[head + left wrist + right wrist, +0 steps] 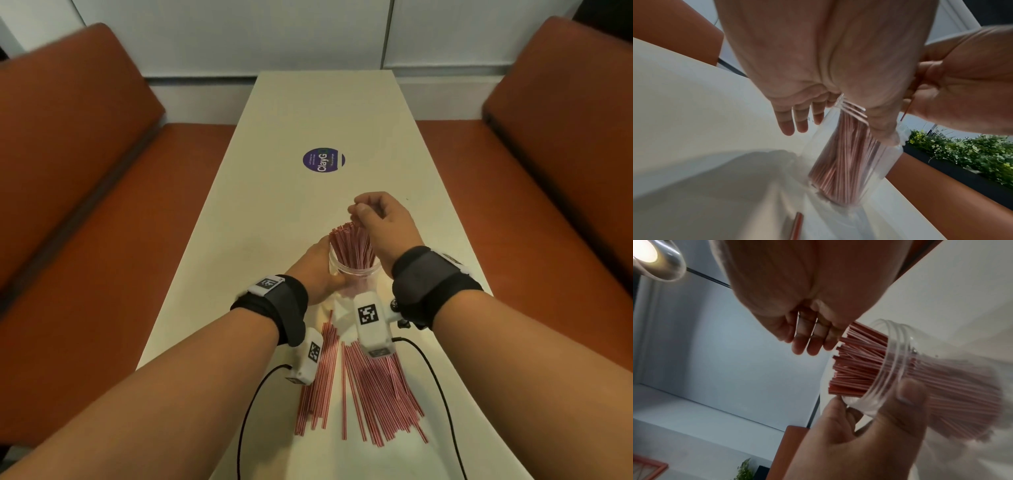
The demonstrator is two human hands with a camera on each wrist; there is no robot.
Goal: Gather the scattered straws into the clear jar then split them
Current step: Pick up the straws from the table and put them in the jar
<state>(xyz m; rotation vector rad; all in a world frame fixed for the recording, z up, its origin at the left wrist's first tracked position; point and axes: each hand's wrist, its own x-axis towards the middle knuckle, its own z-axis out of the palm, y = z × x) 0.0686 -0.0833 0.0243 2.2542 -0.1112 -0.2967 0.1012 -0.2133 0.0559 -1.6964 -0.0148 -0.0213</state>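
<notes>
The clear jar (354, 274) stands upright on the white table (325, 113), packed with red-and-white straws in the jar (351, 248) whose tips rise above its rim. The left hand (317, 272) has its grip wrapped round the jar's neck, thumb on the threaded rim, while the right hand (380, 222) hovers just above the jar, its grip pinching one thin straw (907, 108). Nearer the person than the jar, two loose fans of straws (373, 394) lie flat on the table; beyond the jar sits a round purple sticker (323, 161).
</notes>
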